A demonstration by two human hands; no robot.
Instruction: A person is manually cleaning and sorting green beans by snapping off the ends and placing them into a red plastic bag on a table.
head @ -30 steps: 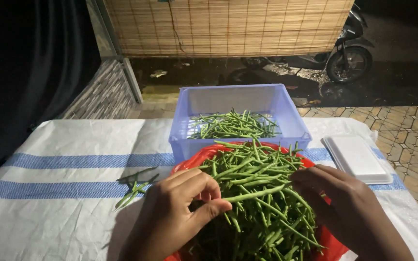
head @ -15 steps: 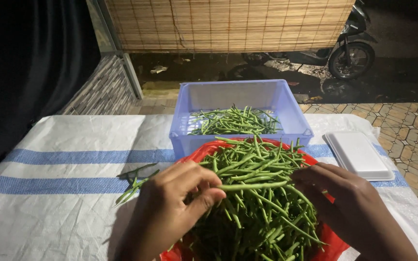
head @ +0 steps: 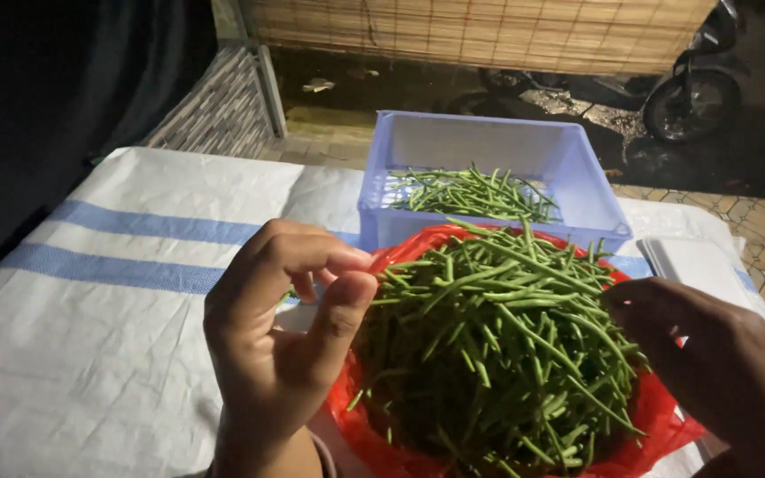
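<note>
A heap of green beans point(head: 498, 354) fills a red plastic bag point(head: 657, 416) right in front of me. My left hand point(head: 281, 345) is raised at the heap's left edge, fingers curled inward. Its thumb tip touches the bean ends, and I see no bean held in it. My right hand point(head: 714, 367) sits at the heap's right edge with its fingertips among the beans. Whether it pinches one is hidden in shadow. Behind the bag stands a pale blue plastic crate point(head: 577, 177) with a thin layer of green beans point(head: 471, 195) in it.
Everything rests on a white woven cloth with blue stripes point(head: 135, 265). A flat white object point(head: 701, 261) lies to the right of the crate. Beyond the table are a dark wet pavement, a bamboo blind point(head: 480, 35) and a parked motorbike's wheel point(head: 692, 106).
My left hand has lifted off the heap and come closer to the camera, with its fingers curling in. My right hand stays at the heap's right edge. The camera has leaned in.
</note>
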